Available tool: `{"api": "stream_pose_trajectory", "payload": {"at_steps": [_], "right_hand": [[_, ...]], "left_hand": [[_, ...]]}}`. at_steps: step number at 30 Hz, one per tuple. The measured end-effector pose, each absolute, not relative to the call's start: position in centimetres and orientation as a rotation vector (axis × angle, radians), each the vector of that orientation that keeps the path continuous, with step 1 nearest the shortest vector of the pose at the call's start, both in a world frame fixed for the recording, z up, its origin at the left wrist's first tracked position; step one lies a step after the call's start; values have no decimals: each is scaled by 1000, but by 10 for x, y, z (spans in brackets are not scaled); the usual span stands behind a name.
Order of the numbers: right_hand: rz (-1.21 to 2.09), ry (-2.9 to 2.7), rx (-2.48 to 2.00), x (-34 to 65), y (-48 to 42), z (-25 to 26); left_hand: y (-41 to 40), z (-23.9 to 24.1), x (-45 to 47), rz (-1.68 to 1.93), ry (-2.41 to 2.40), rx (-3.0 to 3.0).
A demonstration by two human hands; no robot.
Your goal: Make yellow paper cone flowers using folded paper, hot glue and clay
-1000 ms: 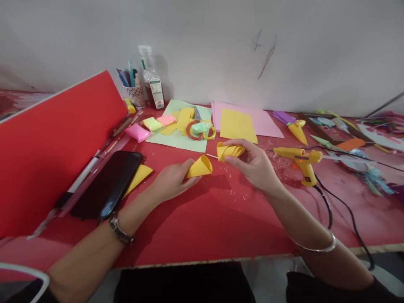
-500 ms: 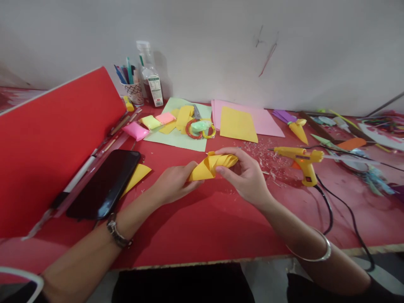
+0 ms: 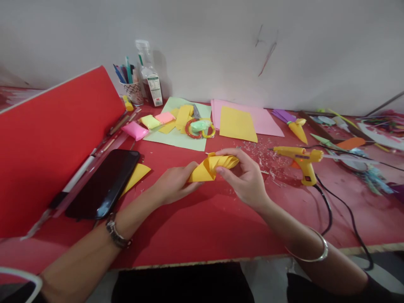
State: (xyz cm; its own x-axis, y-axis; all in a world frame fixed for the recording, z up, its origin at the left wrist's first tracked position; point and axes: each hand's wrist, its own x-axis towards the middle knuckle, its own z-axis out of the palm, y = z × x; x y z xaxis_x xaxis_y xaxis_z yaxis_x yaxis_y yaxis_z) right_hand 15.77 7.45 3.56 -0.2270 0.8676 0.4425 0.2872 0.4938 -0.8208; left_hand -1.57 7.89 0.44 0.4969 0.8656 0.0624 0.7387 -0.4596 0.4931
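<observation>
Between my two hands, above the red table [image 3: 202, 227], is a folded yellow paper cone [image 3: 202, 171] with several layered pleats at its right end. My left hand [image 3: 175, 182] is closed on the narrow left end, thumb on top and fingers beneath. My right hand [image 3: 248, 179] pinches the pleated end, with the thumb on the near side and the fingers curled behind. The far side of the paper is hidden by the fingers. A yellow glue gun [image 3: 301, 160] lies right of my right hand, its light glowing orange.
A black phone [image 3: 104, 185] lies at left over a yellow paper piece [image 3: 136, 176]. Behind are pink sheets [image 3: 268, 122], a yellow sheet [image 3: 238, 124], clay packets [image 3: 135, 131], a pen cup [image 3: 134, 93] and a bottle [image 3: 152, 80]. A black cord [image 3: 350, 219] trails off the right edge.
Both hands stay almost still around the yellow paper cone. The pleated end has shifted very slightly, and the whole view has moved a little.
</observation>
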Motion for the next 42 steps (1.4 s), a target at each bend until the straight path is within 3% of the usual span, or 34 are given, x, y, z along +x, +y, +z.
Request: {"api": "stream_pose_trajectory", "payload": {"at_steps": [21,42], "right_hand": [[628,-1909,-865,157,72,33],[588,-1966,-994,158,72,32]], "left_hand": [[73,5,-12,648,1247,2166],[77,1,-17,662,1403,2658]]}}
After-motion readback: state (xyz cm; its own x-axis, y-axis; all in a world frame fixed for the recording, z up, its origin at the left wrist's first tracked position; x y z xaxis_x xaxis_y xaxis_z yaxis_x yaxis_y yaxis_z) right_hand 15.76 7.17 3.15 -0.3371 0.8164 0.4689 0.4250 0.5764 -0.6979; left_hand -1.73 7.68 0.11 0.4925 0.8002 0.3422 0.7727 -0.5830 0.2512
